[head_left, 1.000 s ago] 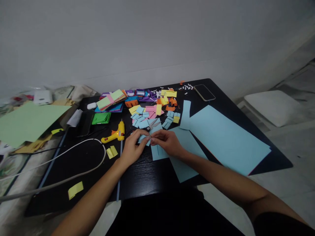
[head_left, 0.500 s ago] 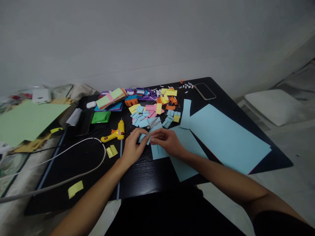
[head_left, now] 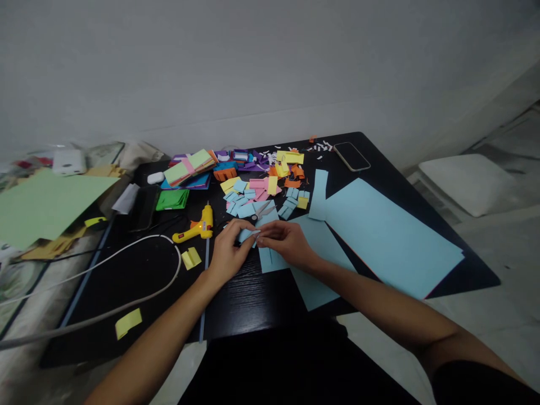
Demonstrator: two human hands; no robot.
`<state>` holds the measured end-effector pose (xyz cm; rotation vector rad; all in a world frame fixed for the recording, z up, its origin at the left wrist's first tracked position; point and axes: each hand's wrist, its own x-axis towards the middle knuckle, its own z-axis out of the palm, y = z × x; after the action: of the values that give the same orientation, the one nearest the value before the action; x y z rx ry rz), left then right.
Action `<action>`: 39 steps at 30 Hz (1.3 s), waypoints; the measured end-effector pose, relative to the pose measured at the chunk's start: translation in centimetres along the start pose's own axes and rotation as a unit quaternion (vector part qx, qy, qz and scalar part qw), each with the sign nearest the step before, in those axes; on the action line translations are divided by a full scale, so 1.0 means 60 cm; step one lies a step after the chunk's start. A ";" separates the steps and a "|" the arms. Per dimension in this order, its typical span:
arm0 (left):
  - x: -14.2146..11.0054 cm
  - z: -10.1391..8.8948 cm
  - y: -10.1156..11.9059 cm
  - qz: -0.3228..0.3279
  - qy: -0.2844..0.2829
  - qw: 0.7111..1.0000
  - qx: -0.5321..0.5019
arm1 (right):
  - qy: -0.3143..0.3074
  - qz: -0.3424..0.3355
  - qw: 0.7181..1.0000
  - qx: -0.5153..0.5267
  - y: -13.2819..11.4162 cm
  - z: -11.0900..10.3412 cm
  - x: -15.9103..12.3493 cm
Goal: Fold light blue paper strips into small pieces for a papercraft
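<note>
Between my two hands is a small piece of light blue paper (head_left: 245,234), partly covered by fingers. My left hand (head_left: 230,250) pinches it from the left with thumb and forefinger. The fingers of my right hand (head_left: 287,242) close on its right edge. Just beyond the hands lies a pair of scissors (head_left: 262,211), on a blue sheet with slits (head_left: 273,261). Several small folded blue paper pieces (head_left: 238,201) are heaped behind them. A yellow glue gun (head_left: 198,226) rests left of my left hand, above a clear glue stick (head_left: 203,315).
Large blue sheets (head_left: 388,236) cover the table's right side, near a phone (head_left: 351,156). Orange, purple and white scraps (head_left: 257,163) lie at the back. A white cable (head_left: 169,287) loops across the left. Green card (head_left: 50,202) lies beyond the left edge.
The blue paper between my fingers has tilted slightly and shows a flatter pale edge. Both hands stay almost in the same place.
</note>
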<state>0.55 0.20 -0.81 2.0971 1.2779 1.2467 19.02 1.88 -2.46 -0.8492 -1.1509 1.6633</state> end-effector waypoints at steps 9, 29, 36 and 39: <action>0.002 -0.007 0.010 0.003 -0.018 1.000 0.002 | 0.015 0.010 1.000 -0.011 -0.005 -0.001 0.002; 0.000 -0.001 0.007 -0.004 -0.002 1.000 0.009 | 0.019 -0.002 1.000 -0.017 -0.004 0.002 0.001; 0.000 0.000 0.009 -0.018 -0.004 1.000 0.008 | 0.027 -0.002 0.999 -0.031 0.000 0.001 0.003; -0.001 0.002 0.008 -0.023 -0.003 1.000 0.009 | 0.033 -0.009 0.998 -0.052 0.002 0.000 0.003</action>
<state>0.91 -0.09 -0.57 2.0700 1.3331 1.2138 18.92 2.06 -2.57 -0.9491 -1.2037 1.5609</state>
